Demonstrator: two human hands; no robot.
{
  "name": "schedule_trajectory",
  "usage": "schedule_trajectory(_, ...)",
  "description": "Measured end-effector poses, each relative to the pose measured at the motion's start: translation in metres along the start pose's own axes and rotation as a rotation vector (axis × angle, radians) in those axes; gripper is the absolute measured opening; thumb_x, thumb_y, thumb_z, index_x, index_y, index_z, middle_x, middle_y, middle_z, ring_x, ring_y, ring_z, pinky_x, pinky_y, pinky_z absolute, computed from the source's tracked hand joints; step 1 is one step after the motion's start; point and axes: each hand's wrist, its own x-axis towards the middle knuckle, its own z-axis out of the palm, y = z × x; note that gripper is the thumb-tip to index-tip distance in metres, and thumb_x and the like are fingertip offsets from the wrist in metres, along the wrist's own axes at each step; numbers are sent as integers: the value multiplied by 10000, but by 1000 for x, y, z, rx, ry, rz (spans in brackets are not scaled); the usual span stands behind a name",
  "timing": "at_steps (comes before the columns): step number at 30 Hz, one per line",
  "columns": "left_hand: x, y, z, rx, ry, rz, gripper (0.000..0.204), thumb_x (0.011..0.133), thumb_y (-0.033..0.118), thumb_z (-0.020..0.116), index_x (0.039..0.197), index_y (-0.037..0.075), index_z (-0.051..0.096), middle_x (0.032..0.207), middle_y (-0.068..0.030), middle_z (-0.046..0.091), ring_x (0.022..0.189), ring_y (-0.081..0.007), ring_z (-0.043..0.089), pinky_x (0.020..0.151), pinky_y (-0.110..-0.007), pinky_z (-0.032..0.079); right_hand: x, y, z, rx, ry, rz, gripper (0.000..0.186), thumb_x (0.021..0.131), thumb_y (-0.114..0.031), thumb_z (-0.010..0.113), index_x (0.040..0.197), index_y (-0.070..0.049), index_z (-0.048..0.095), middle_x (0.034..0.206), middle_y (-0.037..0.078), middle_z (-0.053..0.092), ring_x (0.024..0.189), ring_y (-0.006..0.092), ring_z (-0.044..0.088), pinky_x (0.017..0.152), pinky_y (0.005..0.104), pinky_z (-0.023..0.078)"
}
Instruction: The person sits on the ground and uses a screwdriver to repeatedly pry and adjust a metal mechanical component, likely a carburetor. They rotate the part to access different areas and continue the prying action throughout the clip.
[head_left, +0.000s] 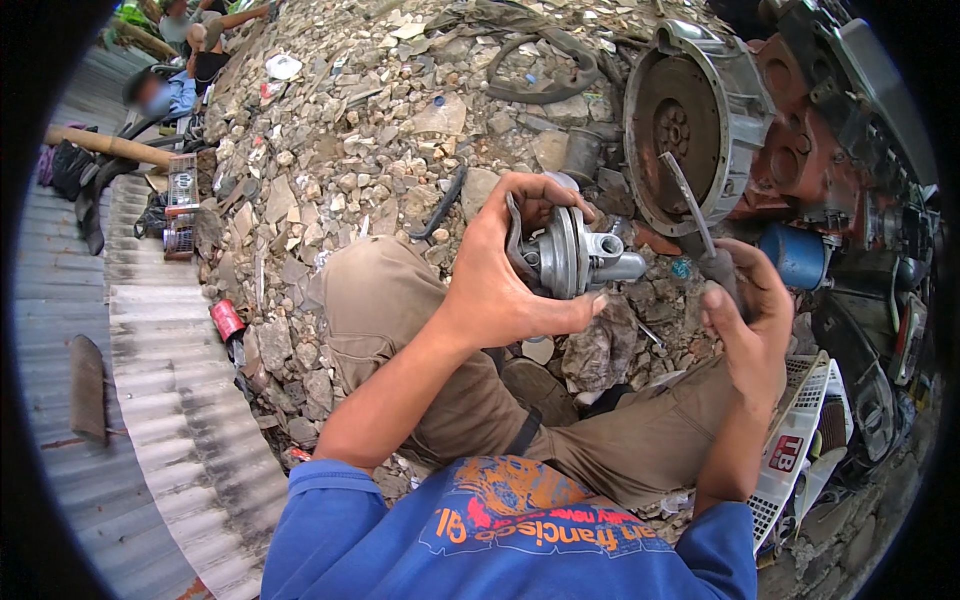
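My left hand is wrapped round a silver mechanical pump, a round flanged metal body with stubby ports facing right. A dark curved piece shows at its left side, partly hidden by my fingers. My right hand grips a narrow-bladed hand tool by its dark handle. Its long flat blade points up and away, apart from the pump. Whether it is a knife or a scraper I cannot tell. Both hands are above my bent legs in brown trousers.
Rubble covers the ground. A large bell housing stands at far right beside a reddish engine block and a blue canister. A white plastic crate is near my right elbow. Corrugated sheets lie left. People sit at far left.
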Motion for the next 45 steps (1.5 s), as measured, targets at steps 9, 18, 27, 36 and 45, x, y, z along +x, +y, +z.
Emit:
schedule_trajectory(9, -2, 1, 6, 5, 14, -43, 719, 585, 117, 871, 1176, 26, 473, 1079, -100, 612, 997, -145, 580, 918, -309, 471, 6, 34, 78, 679, 182, 211, 318, 932, -222, 721, 1132, -24, 573, 1005, 85, 669, 752, 109, 620, 548, 248, 506)
schedule_trajectory(18, -6, 0, 9, -119, 9, -111, 708, 591, 108, 869, 1170, 21, 471, 1182, -149, 616, 1093, -186, 594, 985, -344, 467, 5, 38, 79, 585, 48, 60, 440, 885, -244, 774, 1159, 30, 566, 1122, 149, 685, 869, 121, 668, 715, 261, 571)
schedule_trajectory(27, -5, -3, 4, -166, -125, -192, 784, 585, 125, 918, 1224, 49, 469, 1321, -215, 566, 1178, -237, 587, 1021, -384, 472, 0, 40, 76, 527, 61, -23, 289, 883, -115, 760, 1062, 9, 570, 1108, 184, 683, 825, 141, 661, 672, 271, 563)
schedule_trajectory(36, -5, -3, 7, -180, -154, -180, 814, 563, 118, 932, 1227, 68, 466, 1305, -206, 569, 1208, -244, 567, 1052, -397, 443, -3, 36, 70, 501, 49, -35, 203, 892, -68, 738, 1013, 4, 592, 1091, 184, 687, 766, 112, 629, 630, 258, 534)
schedule_trajectory(45, -8, -8, 8, -90, -152, -83, 822, 562, 189, 963, 1199, 19, 473, 1206, -150, 603, 1158, -218, 574, 1046, -382, 432, -9, 36, 76, 499, 64, -45, 174, 902, -51, 719, 1005, 7, 592, 1106, 190, 686, 765, 108, 623, 634, 252, 518)
